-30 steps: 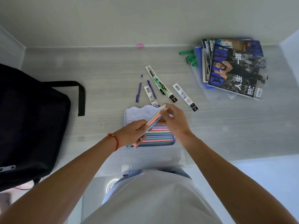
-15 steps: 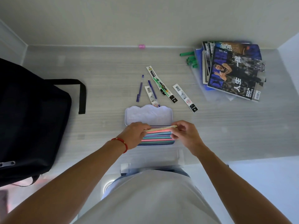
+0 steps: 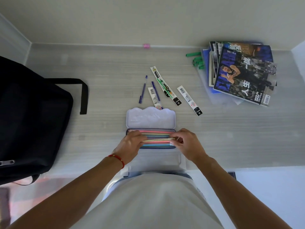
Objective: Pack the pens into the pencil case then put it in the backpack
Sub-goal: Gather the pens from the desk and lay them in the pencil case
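Observation:
An open tin pencil case (image 3: 150, 119) lies on the desk with its pale lid folded back. Its tray holds a row of coloured pens (image 3: 156, 133) lying flat. My left hand (image 3: 130, 144) and my right hand (image 3: 186, 142) each pinch one end of a cream-coloured pen (image 3: 158, 139) that rests across the row. Beyond the lid lie two loose purple pens (image 3: 142, 90) and three packaged refills (image 3: 189, 100). A black backpack (image 3: 31, 116) lies at the left.
A stack of magazines (image 3: 242, 71) sits at the back right with several green markers (image 3: 195, 59) beside it. A small pink object (image 3: 146, 46) lies at the wall. The desk's front edge runs just below the case.
Both hands lowered the cream pen from a tilted hold above the case down onto the row of pens in the tray.

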`<act>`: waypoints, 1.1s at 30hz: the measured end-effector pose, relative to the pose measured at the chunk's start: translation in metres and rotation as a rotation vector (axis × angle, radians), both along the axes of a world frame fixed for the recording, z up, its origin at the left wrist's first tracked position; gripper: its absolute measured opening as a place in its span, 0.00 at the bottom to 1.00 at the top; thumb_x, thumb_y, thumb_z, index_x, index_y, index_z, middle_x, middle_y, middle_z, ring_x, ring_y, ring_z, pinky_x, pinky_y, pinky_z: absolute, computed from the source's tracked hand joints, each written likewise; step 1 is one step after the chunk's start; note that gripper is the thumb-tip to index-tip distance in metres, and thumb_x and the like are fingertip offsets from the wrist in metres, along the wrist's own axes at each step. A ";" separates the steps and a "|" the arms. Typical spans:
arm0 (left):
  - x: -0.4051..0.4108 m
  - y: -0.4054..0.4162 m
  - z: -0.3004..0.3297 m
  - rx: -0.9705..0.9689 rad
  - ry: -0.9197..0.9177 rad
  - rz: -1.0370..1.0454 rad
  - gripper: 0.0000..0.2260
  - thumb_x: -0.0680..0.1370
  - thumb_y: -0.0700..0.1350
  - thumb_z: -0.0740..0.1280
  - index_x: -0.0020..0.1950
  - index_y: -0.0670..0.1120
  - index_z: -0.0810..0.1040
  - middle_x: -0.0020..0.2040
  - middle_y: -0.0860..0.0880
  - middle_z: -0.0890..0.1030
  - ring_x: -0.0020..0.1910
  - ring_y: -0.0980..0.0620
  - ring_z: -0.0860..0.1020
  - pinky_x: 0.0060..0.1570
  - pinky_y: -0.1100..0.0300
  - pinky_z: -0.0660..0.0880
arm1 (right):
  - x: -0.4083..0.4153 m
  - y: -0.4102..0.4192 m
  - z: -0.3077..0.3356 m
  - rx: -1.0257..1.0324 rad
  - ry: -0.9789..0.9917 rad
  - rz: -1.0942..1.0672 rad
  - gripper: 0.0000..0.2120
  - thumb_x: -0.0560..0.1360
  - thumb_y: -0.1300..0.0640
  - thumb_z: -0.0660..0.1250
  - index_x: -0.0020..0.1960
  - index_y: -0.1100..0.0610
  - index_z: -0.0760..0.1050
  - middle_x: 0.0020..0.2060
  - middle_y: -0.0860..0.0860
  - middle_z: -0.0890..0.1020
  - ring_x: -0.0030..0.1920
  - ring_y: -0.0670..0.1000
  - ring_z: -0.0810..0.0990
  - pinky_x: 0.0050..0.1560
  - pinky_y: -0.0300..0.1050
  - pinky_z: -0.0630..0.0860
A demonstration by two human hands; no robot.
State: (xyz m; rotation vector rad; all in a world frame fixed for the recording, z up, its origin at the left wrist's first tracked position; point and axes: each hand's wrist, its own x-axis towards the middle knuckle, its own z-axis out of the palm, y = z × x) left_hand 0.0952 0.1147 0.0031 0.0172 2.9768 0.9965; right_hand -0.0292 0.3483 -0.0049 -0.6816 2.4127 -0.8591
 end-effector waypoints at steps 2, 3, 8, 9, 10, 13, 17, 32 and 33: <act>0.001 0.000 0.002 0.017 0.023 0.012 0.10 0.71 0.28 0.73 0.48 0.39 0.84 0.44 0.44 0.84 0.44 0.49 0.80 0.50 0.55 0.79 | 0.000 0.001 -0.001 0.000 0.008 0.026 0.08 0.73 0.58 0.75 0.52 0.54 0.84 0.43 0.50 0.80 0.39 0.47 0.81 0.46 0.37 0.77; 0.002 0.000 0.003 0.030 0.019 0.040 0.10 0.71 0.29 0.73 0.50 0.40 0.84 0.45 0.44 0.84 0.45 0.47 0.81 0.51 0.54 0.79 | 0.001 0.001 -0.002 0.000 0.019 0.039 0.08 0.73 0.58 0.75 0.52 0.53 0.84 0.43 0.50 0.80 0.39 0.46 0.80 0.45 0.37 0.77; 0.004 -0.002 0.004 -0.022 0.017 0.089 0.10 0.72 0.32 0.72 0.50 0.42 0.83 0.45 0.44 0.82 0.45 0.42 0.79 0.49 0.51 0.78 | 0.006 0.002 -0.004 0.015 0.156 0.117 0.08 0.74 0.59 0.74 0.53 0.54 0.82 0.48 0.47 0.78 0.39 0.45 0.78 0.43 0.35 0.76; 0.005 -0.002 0.004 -0.040 0.004 0.102 0.09 0.72 0.32 0.72 0.49 0.43 0.83 0.45 0.45 0.82 0.45 0.42 0.79 0.47 0.50 0.78 | 0.008 0.002 -0.004 0.041 0.188 0.151 0.08 0.75 0.58 0.73 0.54 0.53 0.82 0.50 0.47 0.78 0.40 0.47 0.79 0.42 0.38 0.77; 0.006 -0.003 0.004 -0.055 0.003 0.117 0.08 0.72 0.33 0.73 0.48 0.43 0.84 0.44 0.45 0.82 0.45 0.42 0.79 0.45 0.50 0.78 | 0.009 0.003 -0.004 0.067 0.212 0.181 0.07 0.75 0.57 0.72 0.54 0.53 0.82 0.52 0.47 0.78 0.40 0.48 0.80 0.40 0.41 0.78; 0.010 -0.005 0.002 -0.062 -0.019 0.113 0.06 0.72 0.34 0.74 0.44 0.45 0.85 0.41 0.47 0.82 0.43 0.43 0.80 0.41 0.51 0.77 | 0.011 0.004 -0.004 0.110 0.224 0.217 0.05 0.76 0.56 0.71 0.52 0.53 0.82 0.50 0.48 0.79 0.41 0.49 0.80 0.40 0.45 0.80; 0.010 -0.001 0.002 -0.067 -0.031 0.035 0.05 0.73 0.36 0.73 0.45 0.45 0.86 0.42 0.47 0.83 0.43 0.44 0.80 0.42 0.51 0.76 | 0.010 0.004 -0.003 0.120 0.245 0.185 0.05 0.76 0.55 0.71 0.52 0.53 0.81 0.48 0.47 0.79 0.39 0.46 0.77 0.39 0.44 0.79; 0.016 -0.018 -0.003 -0.085 -0.018 0.098 0.09 0.69 0.31 0.76 0.43 0.43 0.86 0.40 0.45 0.82 0.39 0.43 0.79 0.37 0.49 0.78 | 0.014 -0.001 -0.004 0.170 0.277 0.208 0.07 0.77 0.52 0.70 0.53 0.53 0.82 0.52 0.48 0.80 0.42 0.50 0.81 0.40 0.41 0.78; 0.016 -0.018 -0.003 -0.089 -0.023 0.111 0.09 0.68 0.31 0.76 0.42 0.44 0.86 0.39 0.46 0.82 0.38 0.43 0.79 0.37 0.50 0.77 | 0.014 -0.002 -0.004 0.175 0.274 0.215 0.06 0.77 0.52 0.70 0.52 0.53 0.82 0.51 0.48 0.80 0.42 0.50 0.81 0.40 0.38 0.76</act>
